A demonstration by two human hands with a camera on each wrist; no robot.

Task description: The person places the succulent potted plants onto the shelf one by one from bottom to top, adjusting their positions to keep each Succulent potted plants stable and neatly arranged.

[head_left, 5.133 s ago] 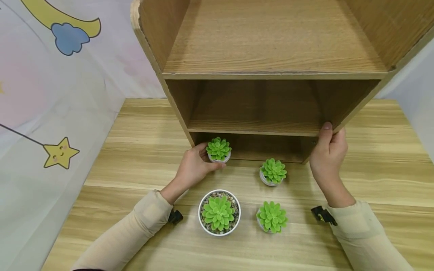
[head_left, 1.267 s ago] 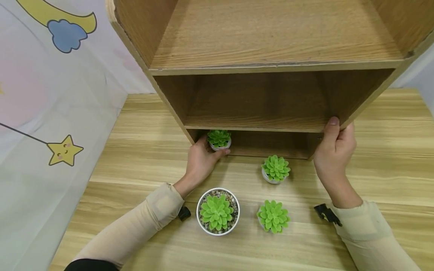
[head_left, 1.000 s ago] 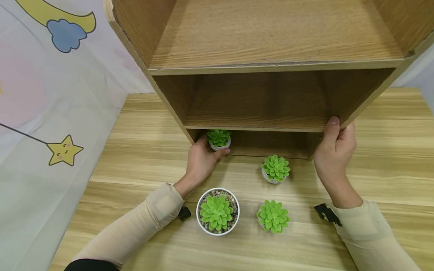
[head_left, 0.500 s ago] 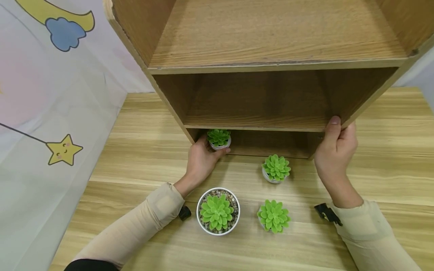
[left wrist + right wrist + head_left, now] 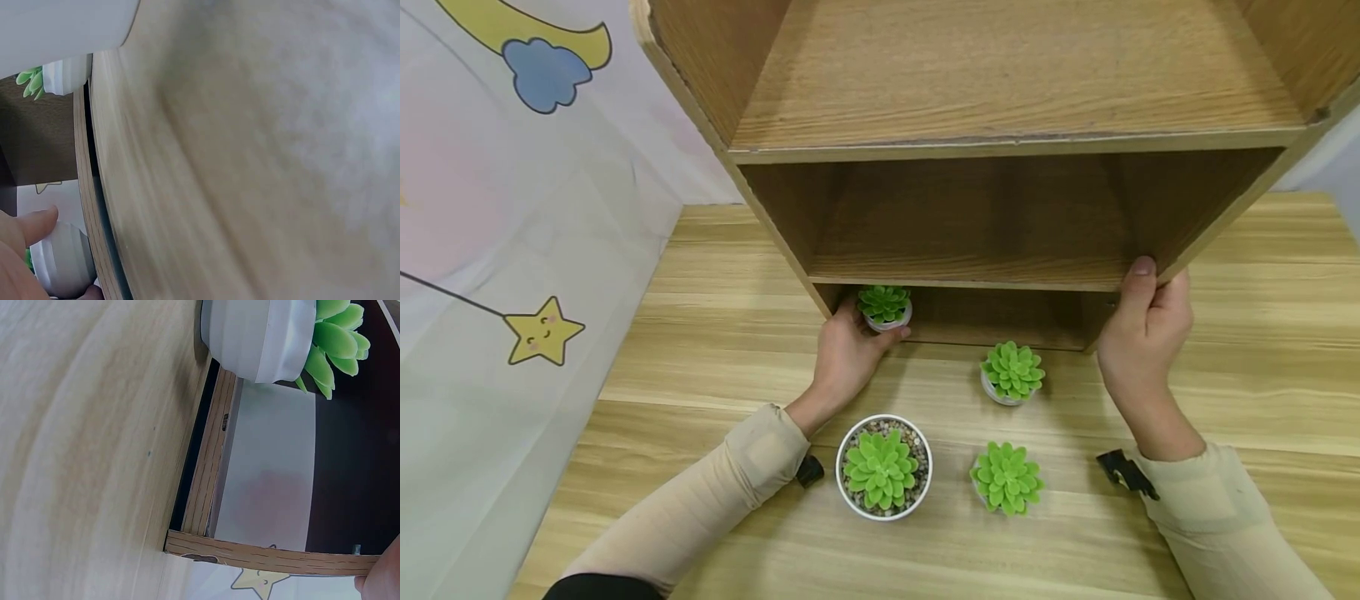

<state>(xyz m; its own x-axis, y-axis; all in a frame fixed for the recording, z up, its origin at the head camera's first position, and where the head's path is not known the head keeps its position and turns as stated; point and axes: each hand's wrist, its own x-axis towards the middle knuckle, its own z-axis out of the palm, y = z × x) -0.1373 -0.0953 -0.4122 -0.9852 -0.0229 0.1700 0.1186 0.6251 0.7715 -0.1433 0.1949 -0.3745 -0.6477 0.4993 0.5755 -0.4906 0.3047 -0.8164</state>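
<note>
My left hand (image 5: 842, 346) holds a small potted succulent (image 5: 886, 307) by its white pot, at the left front of the lowest compartment of a wooden shelf (image 5: 1009, 148). In the left wrist view, the thumb lies against that white pot (image 5: 62, 259). My right hand (image 5: 1141, 346) grips the shelf's right side panel, thumb on the inner side near the middle board; its other fingers are partly hidden behind the panel. A second small succulent (image 5: 1013, 371) stands just before the shelf, and its ribbed pot (image 5: 259, 337) fills the top of the right wrist view.
Nearer on the wood-grain table (image 5: 685, 367) stand a third small succulent (image 5: 1007, 477) and a larger white pot with a succulent and pebbles (image 5: 882, 468). A printed cloth (image 5: 467, 250) borders the left side. The middle compartment (image 5: 970, 217) lies above the held pot.
Since about five seconds ago, my left hand has moved the held succulent slightly deeper under the lowest board. My right hand has kept its grip on the panel. Over the last second almost nothing differs.
</note>
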